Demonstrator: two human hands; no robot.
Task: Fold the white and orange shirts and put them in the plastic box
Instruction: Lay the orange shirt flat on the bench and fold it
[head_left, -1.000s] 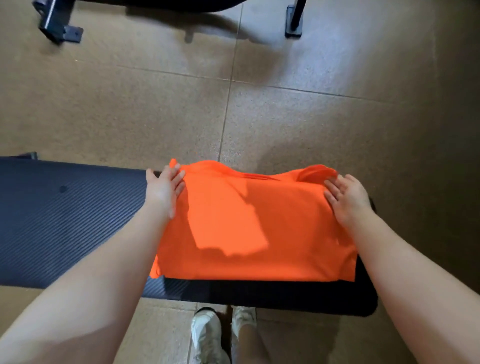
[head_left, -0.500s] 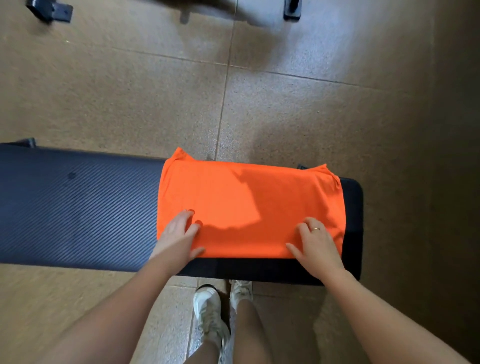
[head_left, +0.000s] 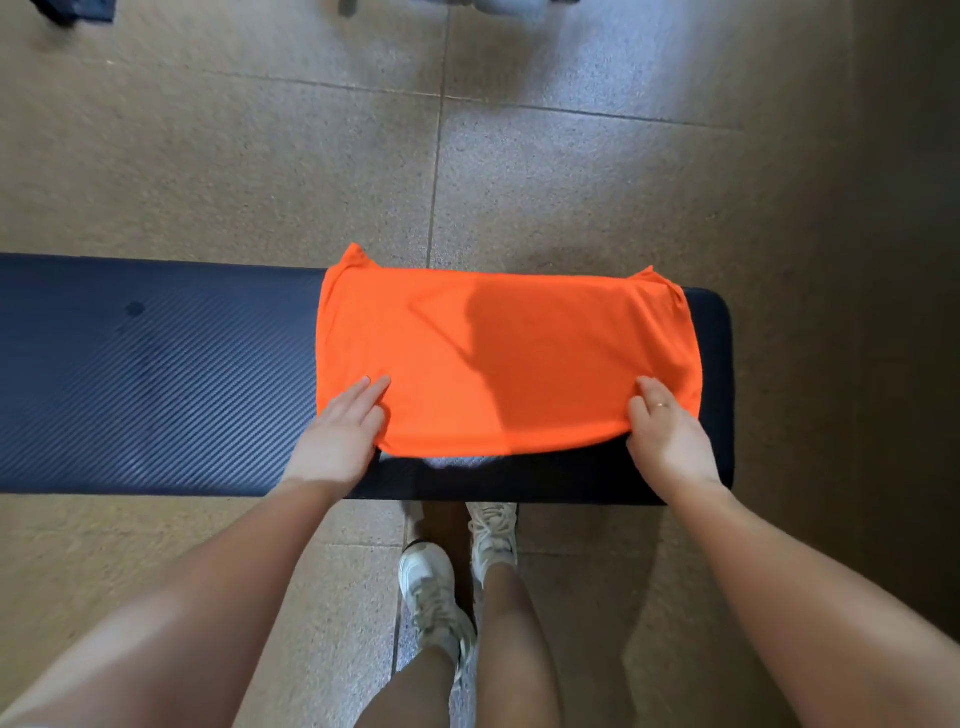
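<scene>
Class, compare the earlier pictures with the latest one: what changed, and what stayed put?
Both hands came from the orange shirt's far corners to its near corners; the left hand and right hand now pinch and lift that edge. The shirt stays on the bench.

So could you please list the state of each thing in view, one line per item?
orange shirt: partly folded, lying flat on the bench, near edge lifted slightly.
left hand: gripping the shirt's near left corner.
right hand: gripping the shirt's near right corner.
bench: bare left of the shirt.
</scene>
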